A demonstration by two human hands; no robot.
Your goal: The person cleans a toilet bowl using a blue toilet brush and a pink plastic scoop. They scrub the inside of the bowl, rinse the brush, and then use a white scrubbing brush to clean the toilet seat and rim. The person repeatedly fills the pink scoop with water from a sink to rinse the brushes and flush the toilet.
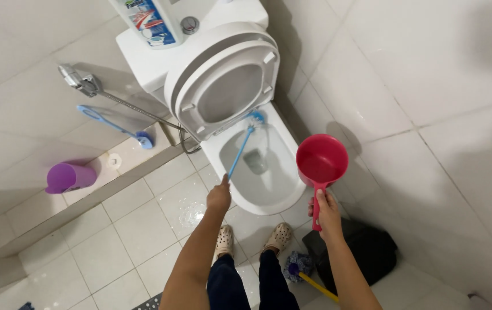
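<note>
My left hand point(219, 195) grips the handle of a blue toilet brush point(244, 142), whose bristled head rests against the far inner rim of the white toilet bowl point(286, 172). The toilet's seat and lid point(223, 80) are raised against the tank. My right hand point(325, 209) holds a red plastic water scoop point(321, 161) by its handle, upright, just to the right of the bowl.
A cleaner bottle point(149, 22) stands on the tank. A spray hose point(88, 85) and a second blue brush point(118, 127) hang at the left wall, near a purple cup point(69, 177) on a ledge. A black bag point(366, 252) and a mop point(303, 271) lie by my feet.
</note>
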